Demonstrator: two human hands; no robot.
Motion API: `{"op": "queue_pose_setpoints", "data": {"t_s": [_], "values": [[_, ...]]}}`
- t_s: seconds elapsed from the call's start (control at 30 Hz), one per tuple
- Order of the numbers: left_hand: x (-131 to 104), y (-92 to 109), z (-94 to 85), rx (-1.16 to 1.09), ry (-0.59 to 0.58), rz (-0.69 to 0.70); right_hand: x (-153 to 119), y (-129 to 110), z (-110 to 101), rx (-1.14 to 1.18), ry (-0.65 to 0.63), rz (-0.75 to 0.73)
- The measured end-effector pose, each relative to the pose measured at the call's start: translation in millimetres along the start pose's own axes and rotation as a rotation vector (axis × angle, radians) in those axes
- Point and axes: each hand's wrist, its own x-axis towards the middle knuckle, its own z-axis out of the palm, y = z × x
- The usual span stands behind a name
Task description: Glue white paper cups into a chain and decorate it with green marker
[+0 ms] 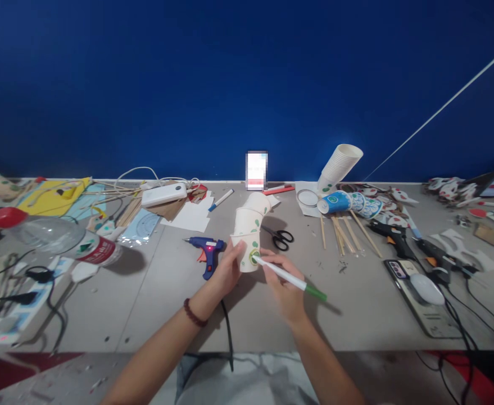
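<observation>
In the middle of the frame, a row of white cups (247,221) with green marks bends away toward the upper right, one fitted to the next. The left hand (230,263) grasps the nearest cup from its left side, fingers curled against the wall; a dark red bracelet (195,313) circles that wrist. The right hand (286,284) pinches a white pen (284,274) with a green end, which slants down to the right. The pen's tip meets a green ring (254,257) on the nearest cup; whether it actually presses there, I cannot tell.

Just left of the left hand lies a blue glue gun (207,251) with a red light on its body. Right of the cups, near the right hand, are black scissors (282,239).

At upper right of centre, a tall stack (339,167) of white cups leans to the right, with blue cups (337,201) lying below it and thin sticks (343,235) fanned toward the bottom. A phone (419,320) lies at lower right, with a white mouse (427,289) on it. On the left side are a clear bottle (57,233) with a red cap and, beneath it, a power strip (40,306).
</observation>
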Motion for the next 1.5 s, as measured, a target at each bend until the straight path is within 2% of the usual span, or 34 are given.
{"op": "queue_pose_setpoints", "data": {"t_s": [0.47, 1.5], "values": [[-1.0, 1.6, 2.1, 0.01, -0.029, 0.024, -1.2, 2.0, -1.8, 0.071, -0.036, 0.022], [-0.1, 2.6, 4.8, -0.001, 0.009, 0.019, -1.2, 2.2, 0.2, 0.017, -0.022, 0.032]]}}
